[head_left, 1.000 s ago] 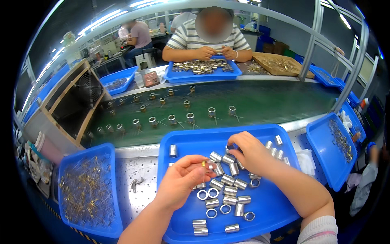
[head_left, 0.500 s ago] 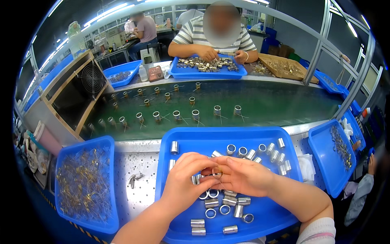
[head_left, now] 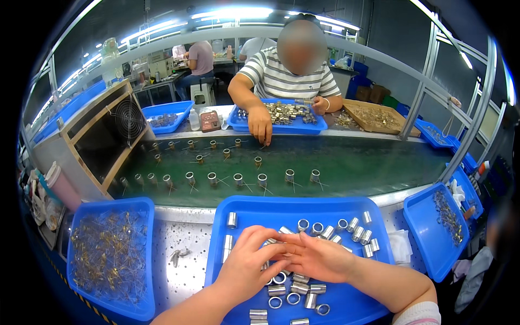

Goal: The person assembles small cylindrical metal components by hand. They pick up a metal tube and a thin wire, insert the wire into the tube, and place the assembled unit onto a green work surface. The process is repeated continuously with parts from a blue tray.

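In the blue tray (head_left: 352,298), a sleeve (head_left: 276,290) lies at six o'clock from the fingertips of the left hand (head_left: 250,265), the nearer one, its long axis roughly nine-to-three; it is short, silver, shiny. The right hand (head_left: 327,260) meets the left; whether they grasp anything, I cannot tell.
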The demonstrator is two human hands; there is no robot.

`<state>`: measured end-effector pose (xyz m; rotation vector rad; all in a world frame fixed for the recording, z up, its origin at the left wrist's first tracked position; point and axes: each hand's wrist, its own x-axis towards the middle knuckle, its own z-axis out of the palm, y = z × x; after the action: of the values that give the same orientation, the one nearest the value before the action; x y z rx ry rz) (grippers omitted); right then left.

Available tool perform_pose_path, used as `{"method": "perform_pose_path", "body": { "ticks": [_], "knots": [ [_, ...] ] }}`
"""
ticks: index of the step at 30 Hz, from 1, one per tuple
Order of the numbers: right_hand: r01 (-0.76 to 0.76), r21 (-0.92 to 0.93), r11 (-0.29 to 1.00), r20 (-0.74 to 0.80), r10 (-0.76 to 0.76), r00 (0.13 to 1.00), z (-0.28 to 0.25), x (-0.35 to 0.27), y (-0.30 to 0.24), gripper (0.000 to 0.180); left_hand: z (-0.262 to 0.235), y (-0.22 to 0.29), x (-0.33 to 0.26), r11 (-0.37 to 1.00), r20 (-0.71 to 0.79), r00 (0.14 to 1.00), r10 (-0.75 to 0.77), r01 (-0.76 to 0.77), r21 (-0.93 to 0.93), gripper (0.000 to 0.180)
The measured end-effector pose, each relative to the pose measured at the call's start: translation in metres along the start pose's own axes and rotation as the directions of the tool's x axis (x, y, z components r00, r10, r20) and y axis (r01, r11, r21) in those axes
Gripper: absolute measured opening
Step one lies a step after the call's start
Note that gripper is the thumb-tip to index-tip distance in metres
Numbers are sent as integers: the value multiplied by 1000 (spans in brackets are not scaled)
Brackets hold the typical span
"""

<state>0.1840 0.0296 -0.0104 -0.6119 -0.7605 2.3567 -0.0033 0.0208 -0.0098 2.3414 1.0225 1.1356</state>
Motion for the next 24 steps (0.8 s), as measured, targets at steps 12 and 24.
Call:
{"method": "perform_pose_path", "body": {
  "ticks": [12,24],
  "knots": [
    [-43,65,997,3,43,999,5,-4,5,46,3,-2,-1,999,73,997,37,-38,0,16],
    [232,-488,841,-30,-282,959,-9,-1,9,40,-6,7,3,992,-143,983,118,-111,52,21]
  ]
}}
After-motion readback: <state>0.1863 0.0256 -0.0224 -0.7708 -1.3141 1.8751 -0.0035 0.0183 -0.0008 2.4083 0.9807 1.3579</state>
